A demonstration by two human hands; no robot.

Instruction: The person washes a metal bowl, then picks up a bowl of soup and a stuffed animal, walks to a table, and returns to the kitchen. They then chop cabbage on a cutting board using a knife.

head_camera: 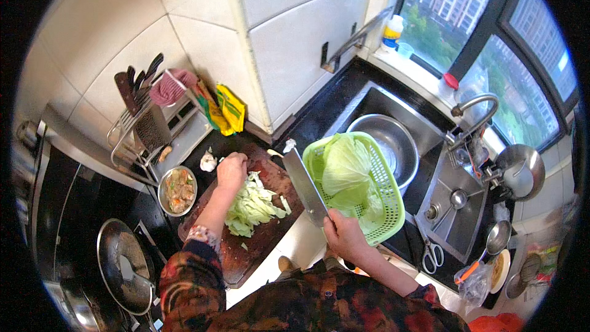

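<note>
In my right hand [346,236] is a cleaver [305,186], its broad blade raised beside the left rim of a light green plastic basket [392,212]. The grip of the cleaver is hidden by my fingers. Large cabbage leaves [348,173] fill the basket. My left hand [232,171] is at the far edge of a dark reddish-brown cutting board [258,258], fingers bent downward; whether they pinch anything is hidden. Sliced cabbage [251,205] lies heaped on the board, just beside that hand. A garlic bulb [209,162] rests on the counter to its left.
A metal bowl of cut meat [177,192] stands left of the board, near a wok [124,263] with a spatula. Behind are a knife rack [152,124] and yellow packet [232,108]. On the right, the sink [426,147] holds a steel basin [382,124]; scissors [432,257] lie nearby.
</note>
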